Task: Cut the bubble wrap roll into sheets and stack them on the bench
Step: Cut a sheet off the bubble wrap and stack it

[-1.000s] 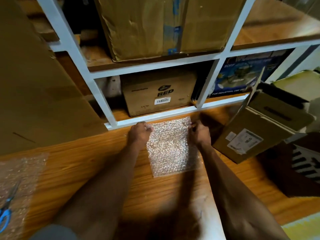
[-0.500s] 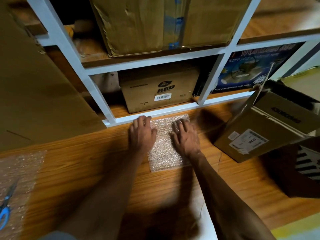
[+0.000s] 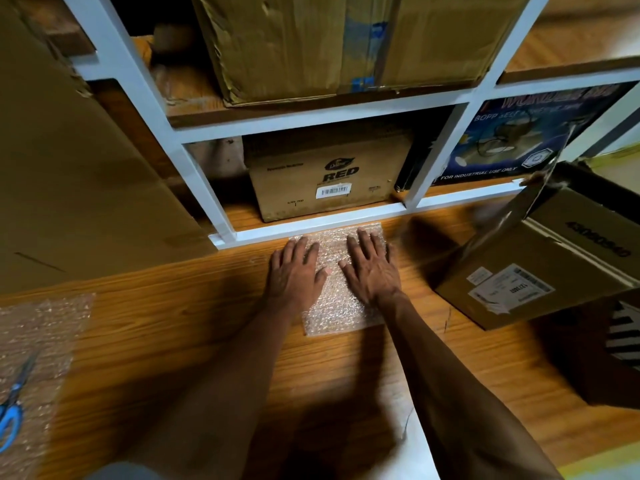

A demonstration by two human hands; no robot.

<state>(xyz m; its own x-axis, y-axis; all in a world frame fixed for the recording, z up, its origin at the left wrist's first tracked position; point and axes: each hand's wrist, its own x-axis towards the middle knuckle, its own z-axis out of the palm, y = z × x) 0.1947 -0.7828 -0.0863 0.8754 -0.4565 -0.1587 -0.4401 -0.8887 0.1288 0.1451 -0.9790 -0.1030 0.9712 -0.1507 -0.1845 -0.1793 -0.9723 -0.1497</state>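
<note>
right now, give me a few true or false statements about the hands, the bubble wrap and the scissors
1. Both hands lie flat on the bubble wrap sheet. True: left hand and right hand press it with straight fingers.
2. The right hand holds the scissors. False: the scissors lie far left on more bubble wrap.
3. The sheet lies on the wooden bench. True.
4. The sheet sits inside the open cardboard box. False: the cardboard box stands apart, to its right.

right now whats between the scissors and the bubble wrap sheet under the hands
In the head view, only bare wooden bench lies between the scissors and the bubble wrap sheet, crossed by the left forearm.
</note>
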